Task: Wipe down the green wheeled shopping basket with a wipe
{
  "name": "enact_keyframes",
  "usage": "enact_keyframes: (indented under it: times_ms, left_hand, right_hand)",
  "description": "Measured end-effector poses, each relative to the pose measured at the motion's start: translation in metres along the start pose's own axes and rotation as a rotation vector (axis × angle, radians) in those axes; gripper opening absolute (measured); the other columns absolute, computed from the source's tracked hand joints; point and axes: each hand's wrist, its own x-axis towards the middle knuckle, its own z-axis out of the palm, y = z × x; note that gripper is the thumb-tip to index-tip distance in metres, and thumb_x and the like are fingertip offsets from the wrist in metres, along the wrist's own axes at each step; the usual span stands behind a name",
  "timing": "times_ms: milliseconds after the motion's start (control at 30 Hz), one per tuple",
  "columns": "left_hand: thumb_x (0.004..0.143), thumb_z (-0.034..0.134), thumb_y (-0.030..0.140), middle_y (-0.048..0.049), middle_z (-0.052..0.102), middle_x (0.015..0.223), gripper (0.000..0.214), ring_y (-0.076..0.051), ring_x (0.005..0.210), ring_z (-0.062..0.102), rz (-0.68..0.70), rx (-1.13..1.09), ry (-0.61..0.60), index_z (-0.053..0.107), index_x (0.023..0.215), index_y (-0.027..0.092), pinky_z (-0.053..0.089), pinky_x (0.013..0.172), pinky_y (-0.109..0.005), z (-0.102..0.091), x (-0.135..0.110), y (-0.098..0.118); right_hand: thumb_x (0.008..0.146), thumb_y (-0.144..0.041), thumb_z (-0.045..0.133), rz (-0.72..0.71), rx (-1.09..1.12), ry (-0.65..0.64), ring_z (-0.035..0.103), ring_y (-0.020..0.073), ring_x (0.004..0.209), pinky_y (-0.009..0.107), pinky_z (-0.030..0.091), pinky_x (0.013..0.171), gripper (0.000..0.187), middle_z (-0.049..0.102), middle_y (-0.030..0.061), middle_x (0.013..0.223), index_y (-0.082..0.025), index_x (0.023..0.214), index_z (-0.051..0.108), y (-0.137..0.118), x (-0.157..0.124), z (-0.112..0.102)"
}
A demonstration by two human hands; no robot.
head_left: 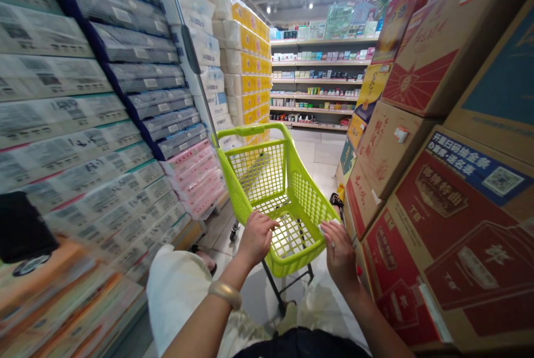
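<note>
A lime-green plastic shopping cart stands on wheels in a narrow shop aisle, and its basket holds nothing. My left hand curls over the near rim of the basket on the left. My right hand grips the same rim on the right, fingers closed. A pale bracelet sits on my left wrist.
Stacked packs of tissue and paper rolls wall the left side. Stacked cardboard boxes crowd the right side close to the cart. Shelves of small products stand across the far end. Tiled floor runs ahead between them.
</note>
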Motion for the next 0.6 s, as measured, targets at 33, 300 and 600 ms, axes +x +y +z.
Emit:
enact_keyframes:
  times_ms: [33,300,600]
  left_hand:
    - [0.076,0.042,0.006,-0.004,0.067,0.078,0.034,-0.022,0.087,0.056,-0.002,-0.002,0.005,0.071,0.087,0.021,0.036,0.104,-0.049,0.0,0.0,0.0]
    - [0.076,0.043,0.006,-0.0034,0.067,0.079,0.034,-0.022,0.087,0.056,0.003,-0.001,-0.013,0.071,0.087,0.022,0.035,0.105,-0.048,-0.001,0.0,-0.001]
    - [0.076,0.043,0.006,-0.0041,0.067,0.079,0.034,-0.022,0.087,0.055,-0.004,0.0,-0.014,0.071,0.087,0.021,0.036,0.103,-0.048,-0.002,0.001,0.002]
  right_hand:
    - [0.097,-0.017,0.046,-0.023,0.022,-0.029,0.064,0.0244,0.112,0.051,0.048,0.102,0.029,0.073,0.0097,0.109,-0.019,0.118,0.065,-0.008,-0.004,0.002]
    - [0.097,-0.018,0.046,-0.042,0.046,-0.068,0.064,0.0232,0.112,0.05,0.048,0.103,0.028,0.073,0.009,0.11,-0.02,0.116,0.067,-0.001,0.0,0.002]
    - [0.096,-0.016,0.049,-0.138,0.125,-0.223,0.062,0.0222,0.117,0.047,0.049,0.104,0.03,0.072,0.0075,0.117,-0.022,0.122,0.064,-0.036,-0.014,0.009]
